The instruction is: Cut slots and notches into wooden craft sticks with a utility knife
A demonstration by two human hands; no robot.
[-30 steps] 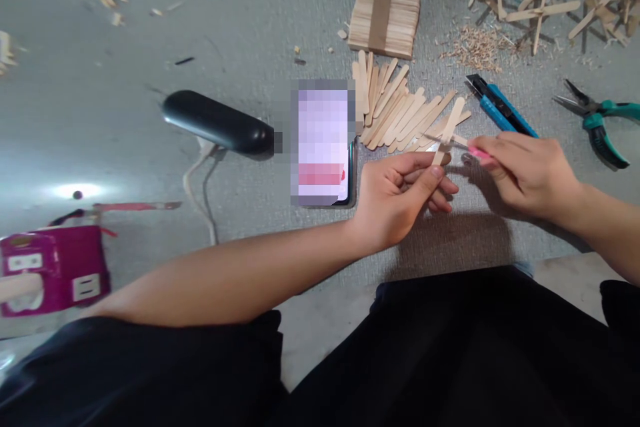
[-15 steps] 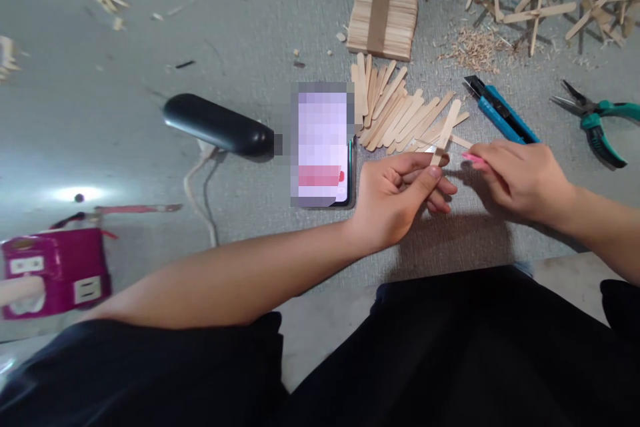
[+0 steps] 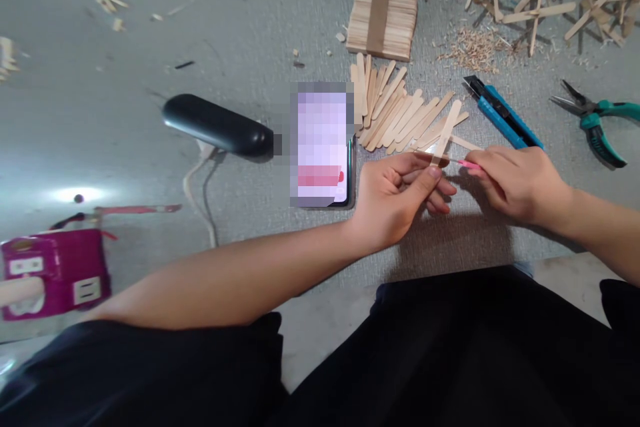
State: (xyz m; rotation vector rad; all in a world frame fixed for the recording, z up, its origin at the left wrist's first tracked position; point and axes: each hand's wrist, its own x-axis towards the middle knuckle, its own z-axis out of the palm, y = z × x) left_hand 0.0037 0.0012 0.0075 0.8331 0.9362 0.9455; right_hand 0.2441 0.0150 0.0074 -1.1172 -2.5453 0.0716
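My left hand [image 3: 400,193] is closed, thumb and fingers pinching a wooden craft stick [image 3: 447,130] that slants up and away. My right hand [image 3: 520,180] is wrapped round the pink handle of a thin metal tool [image 3: 469,164]. Its narrow shaft lies across the lower part of the stick, close to my left fingertips; its exact kind is unclear. Another pale stick [image 3: 465,142] runs from behind the held stick toward my right knuckles. Just beyond my hands, loose craft sticks [image 3: 400,113] lie fanned out on the table.
A phone [image 3: 323,140] and a black oblong device [image 3: 217,123] with a cable lie left. Beyond are a banded stick bundle [image 3: 383,21], wood shavings [image 3: 475,49] and joined sticks [image 3: 537,12]. A blue box cutter [image 3: 505,113] and pliers [image 3: 593,125] lie right, a purple pouch [image 3: 60,257] far left.
The pink-handled tool has shifted slightly, and more of its metal shaft shows beside the stick. My right hand has moved a little; my left hand stays almost still.
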